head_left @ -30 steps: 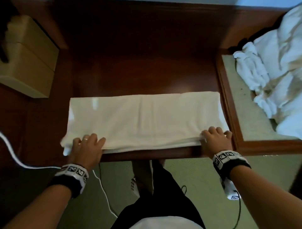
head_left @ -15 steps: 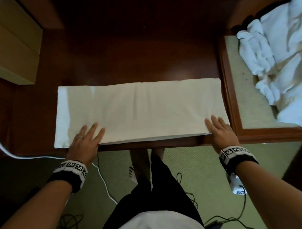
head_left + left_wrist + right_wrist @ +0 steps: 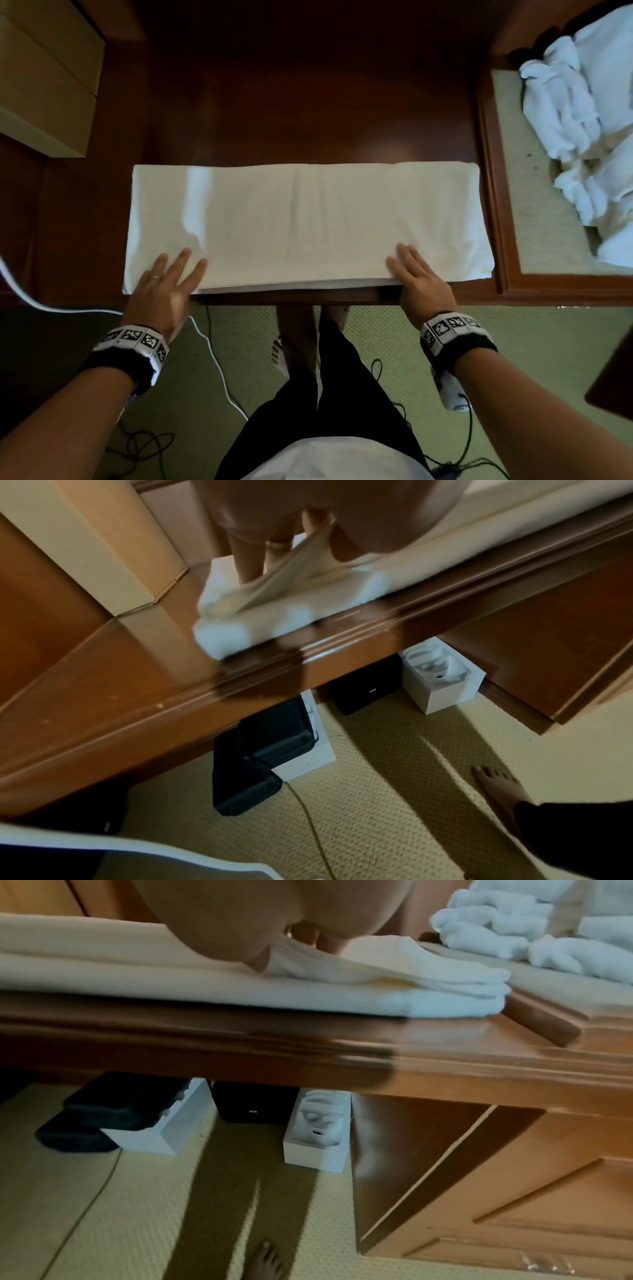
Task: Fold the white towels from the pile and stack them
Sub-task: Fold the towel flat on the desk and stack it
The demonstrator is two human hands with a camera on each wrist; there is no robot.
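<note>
Pressing hands: the left hand (image 3: 163, 287) and the right hand (image 3: 420, 279) are lying flat on the near edge of the folded towel (image 3: 308, 222), fingers straight and spread, gripping nothing.
Towel in work: it is lying as a long band across the wooden table (image 3: 291, 102), its layered edge running along the table's near rim, its right end reaching almost to the raised wooden frame (image 3: 493, 192).
Layers: the wrist views are showing several thicknesses stacked at each end, the left corner (image 3: 240, 620) slightly rumpled under the fingers, the right corner (image 3: 462, 988) lying neater.
Done so far: the lengthwise folding is looking finished, judging by the narrow band and the layered edge.
Being done now: the hands seem to be smoothing or squaring the near edge, I would say.
Left on this towel: it is probably needing one or two folds across, end toward end, before it is compact enough to stack.
Pile: the unfolded white towels (image 3: 582, 130) are waiting in a crumpled heap at the far right, inside the frame, well apart from both hands.
Stack: no finished stack is showing in any view, so I cannot tell whether any towel is done.
Overall: the task is looking early, with most of the pile untouched.
Bystanders: cardboard boxes (image 3: 44, 75) are sitting at the far left, and a white cable (image 3: 34, 301) is trailing off the near left.
</note>
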